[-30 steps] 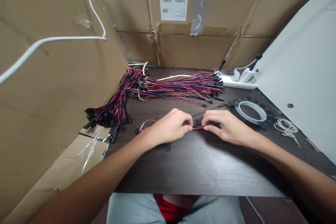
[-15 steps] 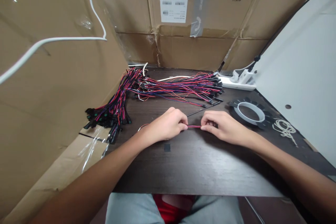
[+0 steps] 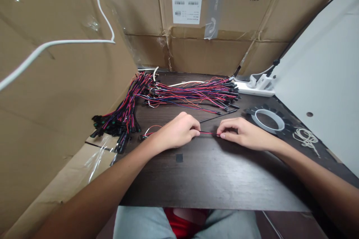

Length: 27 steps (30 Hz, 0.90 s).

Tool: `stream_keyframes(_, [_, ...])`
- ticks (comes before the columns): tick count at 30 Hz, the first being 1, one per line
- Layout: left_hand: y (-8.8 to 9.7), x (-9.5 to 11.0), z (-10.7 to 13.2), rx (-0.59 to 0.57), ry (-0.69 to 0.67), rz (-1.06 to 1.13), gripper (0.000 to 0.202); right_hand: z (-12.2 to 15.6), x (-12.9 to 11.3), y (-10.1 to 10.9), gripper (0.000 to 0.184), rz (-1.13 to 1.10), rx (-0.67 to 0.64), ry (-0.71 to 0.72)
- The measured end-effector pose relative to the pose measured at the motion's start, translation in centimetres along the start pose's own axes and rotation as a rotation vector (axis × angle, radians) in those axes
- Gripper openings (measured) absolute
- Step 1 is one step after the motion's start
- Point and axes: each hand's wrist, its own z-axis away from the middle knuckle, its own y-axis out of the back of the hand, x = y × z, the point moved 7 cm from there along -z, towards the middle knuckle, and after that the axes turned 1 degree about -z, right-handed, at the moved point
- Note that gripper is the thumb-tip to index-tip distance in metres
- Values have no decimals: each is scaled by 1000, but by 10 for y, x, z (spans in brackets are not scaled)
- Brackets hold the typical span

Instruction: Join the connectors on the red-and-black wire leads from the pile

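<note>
A thin red-and-black wire harness [image 3: 209,133] stretches between my two hands, low over the dark table. My left hand [image 3: 183,130] is closed on it, thumb and fingers pinching. The harness's other end shows left of that wrist, with a white and a red loop and a small black connector [image 3: 142,137]. My right hand [image 3: 235,133] pinches the wires between thumb and fingertips, a short gap to the right. Just behind the hands lies a slim black rod-like piece [image 3: 217,115], partly covered by the left hand. The wires inside my fingers are hidden.
Bundles of red, blue and black wire harnesses [image 3: 193,95] lie at the back, with another heap [image 3: 127,108] at left. A roll with black tape pieces [image 3: 269,119], a coiled cream cord [image 3: 307,137] and a white power strip [image 3: 255,89] sit at right. Cardboard [image 3: 151,50] walls the back.
My right hand has slid slightly right along the wires, widening the gap between the hands. More of the harness's left end now shows beside my left wrist.
</note>
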Motion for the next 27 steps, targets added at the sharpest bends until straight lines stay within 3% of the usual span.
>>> stream_keyframes(6, [-2, -1, 1, -12, 0, -17, 19, 0, -3, 4, 21, 13, 74, 49])
stream_keyframes(16, [-2, 2, 1, 26, -56, -67, 18, 2, 6, 3, 20, -59, 142, -110])
stream_keyframes(21, [-5, 6, 2, 38, -125, -117, 19, 2, -3, 1, 15, 137, 155, -24])
stream_keyframes(27, [-7, 8, 2, 55, -163, -184, 18, 2, -7, -1, 14, 168, 174, 57])
